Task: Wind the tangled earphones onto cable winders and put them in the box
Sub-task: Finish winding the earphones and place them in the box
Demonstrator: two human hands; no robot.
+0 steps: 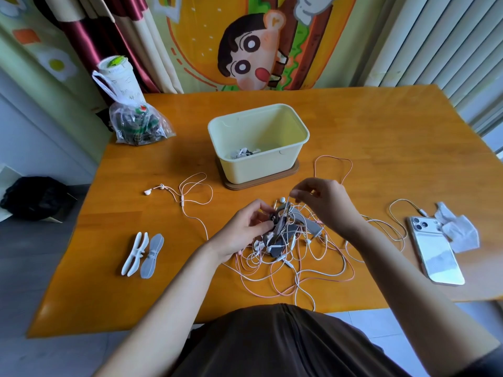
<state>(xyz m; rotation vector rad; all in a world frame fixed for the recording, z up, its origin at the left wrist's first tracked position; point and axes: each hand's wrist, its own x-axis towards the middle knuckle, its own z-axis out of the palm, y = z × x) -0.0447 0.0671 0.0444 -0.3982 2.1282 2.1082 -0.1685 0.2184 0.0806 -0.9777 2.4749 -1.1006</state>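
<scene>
Centrally, on an orange wooden bench (381, 148), a tangle of white and pink earphones (288, 268) is shown spread near the front edge. A grey cable winder (280, 229), caught in the top of the tangle, is gripped by the curled fingers of the left hand (242, 229). A strand of the tangle is pinched between thumb and forefinger of the right hand (324, 202), which is raised just above the heap. Behind the hands, a pale yellow box (258, 170) is set on a brown mat (261, 182); a few wound earphones (243, 153) are seen inside it. One loose pink pair (182, 198) is laid out left of the box, and two spare winders (151, 257), one white, one grey, are placed side by side towards the left edge. A phone (435, 250) and a crumpled tissue (457, 229) are seen at the right, a plastic bag (138, 123) at the far left corner.
</scene>
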